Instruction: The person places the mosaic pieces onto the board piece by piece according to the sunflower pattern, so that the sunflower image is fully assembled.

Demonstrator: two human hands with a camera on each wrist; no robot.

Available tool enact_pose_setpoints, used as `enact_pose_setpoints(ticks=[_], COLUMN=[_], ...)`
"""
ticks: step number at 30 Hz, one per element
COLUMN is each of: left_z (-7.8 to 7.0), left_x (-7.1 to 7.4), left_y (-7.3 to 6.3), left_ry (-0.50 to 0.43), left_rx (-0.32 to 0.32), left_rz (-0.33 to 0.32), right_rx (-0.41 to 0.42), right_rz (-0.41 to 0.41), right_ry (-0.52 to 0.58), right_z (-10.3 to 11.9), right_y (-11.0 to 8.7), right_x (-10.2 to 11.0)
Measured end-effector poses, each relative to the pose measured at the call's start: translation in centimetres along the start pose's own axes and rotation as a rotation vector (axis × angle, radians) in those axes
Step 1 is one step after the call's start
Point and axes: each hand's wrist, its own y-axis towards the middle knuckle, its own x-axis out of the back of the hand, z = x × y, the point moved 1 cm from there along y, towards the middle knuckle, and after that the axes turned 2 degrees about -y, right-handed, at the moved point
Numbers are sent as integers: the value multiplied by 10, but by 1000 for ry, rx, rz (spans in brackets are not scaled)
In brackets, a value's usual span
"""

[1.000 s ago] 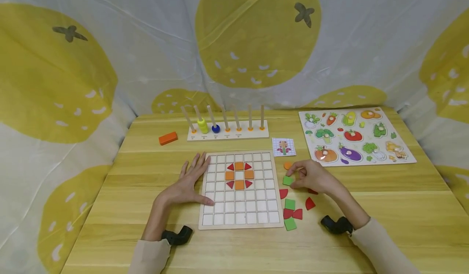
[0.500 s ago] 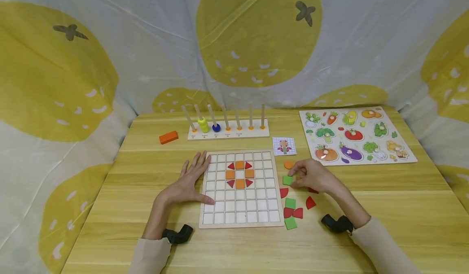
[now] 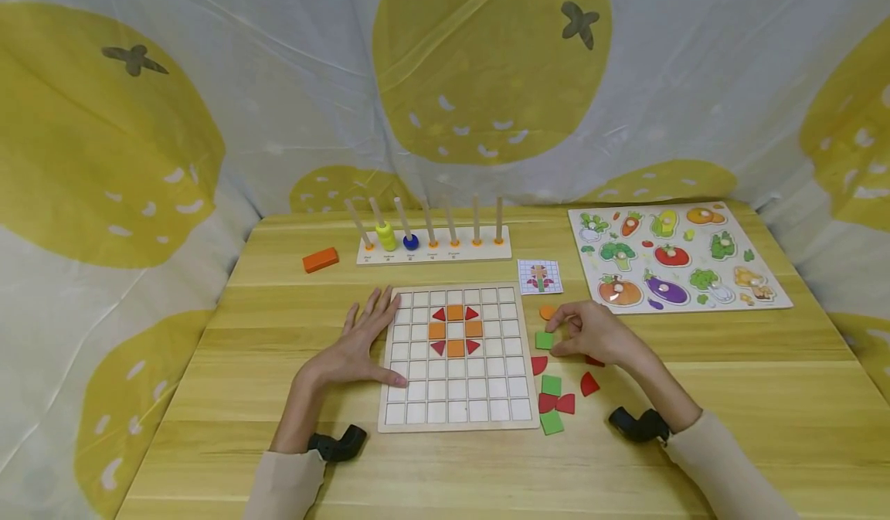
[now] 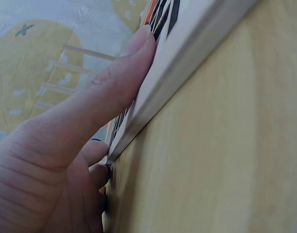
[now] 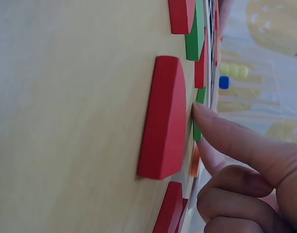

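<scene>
Orange squares (image 3: pixel 455 313), red triangles (image 3: pixel 472 314) set in board (image 3: pixel 436 412); quarter-circles (image 3: pixel 589 384) unplaced, four o'clock. Left grip (image 3: pixel 351 354) spread, nine o'clock; right grip (image 3: pixel 591 334) touches green square (image 3: pixel 544 341), pinch unclear.

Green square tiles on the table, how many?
3, all right of the grid board: the far green tile at the right hand, the middle green tile, the near green tile. The hand may hide others.

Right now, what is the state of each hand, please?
Left hand: open, thumb resting on the grid board.
Right hand: holding, thumb and finger pinching a green square tile.
</scene>
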Motion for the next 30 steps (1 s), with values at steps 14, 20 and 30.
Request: enact_pose_setpoints(ticks=[14, 20, 30], left_z=[1, 2, 0], left_x=[-1, -1, -1], left_y=[0, -1, 0], left_ry=[0, 8, 9], left_rx=[-20, -12, -1], left_rz=[-9, -10, -4], right_rx=[30, 48, 115], right_rz=[-21, -16, 65], right_ry=[34, 76, 88], right_z=[3, 20, 69], right_y=[1, 0, 10], right_x=[-1, -14, -66])
